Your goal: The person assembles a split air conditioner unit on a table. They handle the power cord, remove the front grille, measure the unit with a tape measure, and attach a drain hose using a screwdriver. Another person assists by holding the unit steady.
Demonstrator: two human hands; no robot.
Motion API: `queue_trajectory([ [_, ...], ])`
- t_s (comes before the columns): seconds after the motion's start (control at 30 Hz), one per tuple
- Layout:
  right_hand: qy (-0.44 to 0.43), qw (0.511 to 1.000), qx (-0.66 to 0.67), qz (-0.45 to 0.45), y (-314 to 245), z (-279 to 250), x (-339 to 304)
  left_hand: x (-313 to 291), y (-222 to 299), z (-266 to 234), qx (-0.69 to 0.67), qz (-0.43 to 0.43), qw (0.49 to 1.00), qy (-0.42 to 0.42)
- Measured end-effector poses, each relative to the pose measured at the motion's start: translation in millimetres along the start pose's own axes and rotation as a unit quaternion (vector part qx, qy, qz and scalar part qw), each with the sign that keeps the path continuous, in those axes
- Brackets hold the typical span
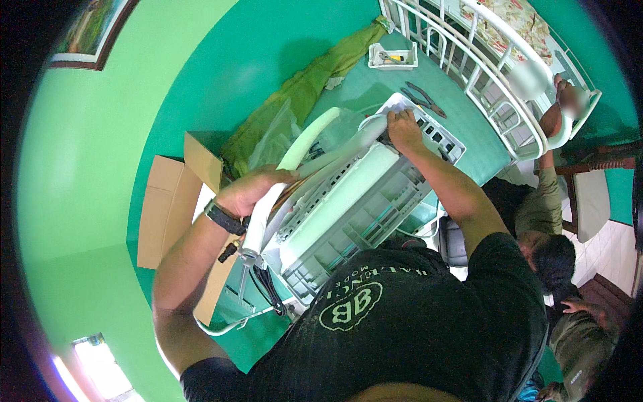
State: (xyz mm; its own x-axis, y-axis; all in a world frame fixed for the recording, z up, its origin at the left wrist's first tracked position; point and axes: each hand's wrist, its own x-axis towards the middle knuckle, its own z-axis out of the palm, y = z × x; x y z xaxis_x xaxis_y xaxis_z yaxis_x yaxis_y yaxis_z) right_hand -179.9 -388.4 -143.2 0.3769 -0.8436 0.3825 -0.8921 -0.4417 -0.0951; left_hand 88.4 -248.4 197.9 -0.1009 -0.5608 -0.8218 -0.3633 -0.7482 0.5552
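Note:
The white indoor unit of an air conditioner [355, 224] lies in front of me with its ribbed back side up. White foam-covered pipes [306, 142] run along and beside it. My left hand [253, 190] is wrapped round a pipe close to the unit's left end, and a dark band sits on that wrist. Below this hand a black fitting [228, 252] hangs at the pipe's end. At the far right end, my right hand [405, 132] has its fingers closed on the greyish pipe [367, 134] where it meets the casing. Its fingertips are partly hidden.
On the green surface lie pliers [424, 100] and a white tray [392, 59] of small tools. An open cardboard box [164, 211] and green cloth [301, 87] are at left. A black cable [268, 289] hangs nearby. A white metal bed frame [479, 80] and another person [546, 254] are at right.

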Motion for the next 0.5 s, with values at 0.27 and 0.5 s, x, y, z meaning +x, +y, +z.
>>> queue_trajectory([
  [0.27,-0.129,0.987,0.095,0.029,-9,-35,3,14,-13,-66,-0.018,-0.061,0.994,-0.088],
  [0.5,-0.187,0.973,0.125,0.048,-1,-43,11,61,-180,-159,-0.089,0.114,0.973,0.180],
])
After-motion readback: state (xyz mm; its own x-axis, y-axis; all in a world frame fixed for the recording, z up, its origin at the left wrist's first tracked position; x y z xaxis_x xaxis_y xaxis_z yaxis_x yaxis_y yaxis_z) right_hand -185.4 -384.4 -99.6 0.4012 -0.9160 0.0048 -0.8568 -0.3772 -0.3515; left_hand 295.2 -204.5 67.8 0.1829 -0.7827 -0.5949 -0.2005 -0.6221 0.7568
